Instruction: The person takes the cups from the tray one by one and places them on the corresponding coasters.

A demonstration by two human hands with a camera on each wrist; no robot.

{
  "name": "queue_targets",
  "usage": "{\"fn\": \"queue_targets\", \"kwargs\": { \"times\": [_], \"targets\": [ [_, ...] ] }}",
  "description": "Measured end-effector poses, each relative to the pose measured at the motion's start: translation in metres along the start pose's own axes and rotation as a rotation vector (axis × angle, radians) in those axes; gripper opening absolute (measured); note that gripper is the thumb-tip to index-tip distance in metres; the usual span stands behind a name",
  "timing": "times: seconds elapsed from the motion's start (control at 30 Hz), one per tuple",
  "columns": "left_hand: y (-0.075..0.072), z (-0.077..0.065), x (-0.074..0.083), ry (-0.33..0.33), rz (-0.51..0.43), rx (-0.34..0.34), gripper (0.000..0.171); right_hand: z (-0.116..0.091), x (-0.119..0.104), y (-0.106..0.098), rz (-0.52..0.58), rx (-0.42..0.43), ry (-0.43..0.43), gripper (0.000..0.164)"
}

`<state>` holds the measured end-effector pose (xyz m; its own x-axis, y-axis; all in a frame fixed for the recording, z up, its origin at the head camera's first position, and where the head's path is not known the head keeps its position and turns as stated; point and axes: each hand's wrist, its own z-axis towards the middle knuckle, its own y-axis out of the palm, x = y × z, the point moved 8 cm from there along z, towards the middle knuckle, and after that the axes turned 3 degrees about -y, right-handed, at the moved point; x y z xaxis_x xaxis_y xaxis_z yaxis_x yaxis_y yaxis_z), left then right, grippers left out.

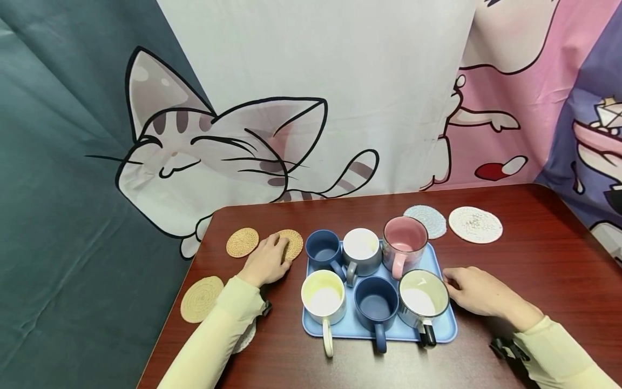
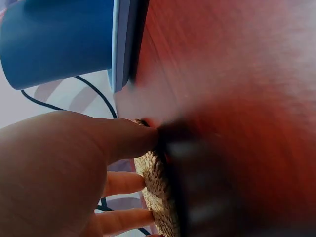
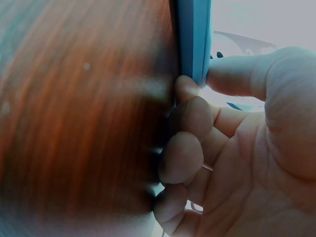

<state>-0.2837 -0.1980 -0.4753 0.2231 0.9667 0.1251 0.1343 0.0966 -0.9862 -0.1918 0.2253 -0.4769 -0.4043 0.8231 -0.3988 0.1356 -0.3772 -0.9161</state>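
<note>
My left hand (image 1: 266, 260) is at a round tan woven coaster (image 1: 294, 244) left of the tray. In the left wrist view, fingertips lie on the coaster (image 2: 157, 190) and the thumb (image 2: 129, 140) is at its edge, close to the tabletop. On the other side, my right hand (image 1: 478, 290) pinches the rim of a light blue tray (image 1: 352, 328), its thumb (image 3: 239, 76) on one side and curled fingers on the other. Several mugs stand on the tray, among them a pink mug (image 1: 404, 241), a cream mug with a black handle (image 1: 423, 297) and a dark blue mug (image 1: 376, 302).
Another tan coaster (image 1: 242, 242) lies farther left, with a larger beige one (image 1: 201, 299) nearer the table edge. A pale coaster (image 1: 245, 337) is partly hidden by my left sleeve. Behind the tray lie a light blue coaster (image 1: 430, 220) and a white one (image 1: 475, 225).
</note>
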Motion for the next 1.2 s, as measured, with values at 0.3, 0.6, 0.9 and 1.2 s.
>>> {"fn": "queue_targets", "kwargs": {
  "times": [0.3,0.6,0.9,1.2],
  "targets": [
    [-0.001,0.031,0.023,0.030,-0.005,-0.014,0.058,-0.001,0.002,0.000,-0.006,0.000,0.003,0.031],
    [0.002,0.050,0.031,0.066,-0.032,0.000,0.058,0.001,0.000,0.002,0.004,-0.010,-0.003,0.032],
    [0.001,0.062,0.036,0.128,-0.060,-0.009,0.058,0.002,-0.001,0.001,0.005,-0.013,-0.005,0.032],
    [-0.002,0.069,0.050,0.212,-0.116,-0.050,0.062,0.000,0.001,0.000,-0.001,-0.006,-0.002,0.032]
  ]
}}
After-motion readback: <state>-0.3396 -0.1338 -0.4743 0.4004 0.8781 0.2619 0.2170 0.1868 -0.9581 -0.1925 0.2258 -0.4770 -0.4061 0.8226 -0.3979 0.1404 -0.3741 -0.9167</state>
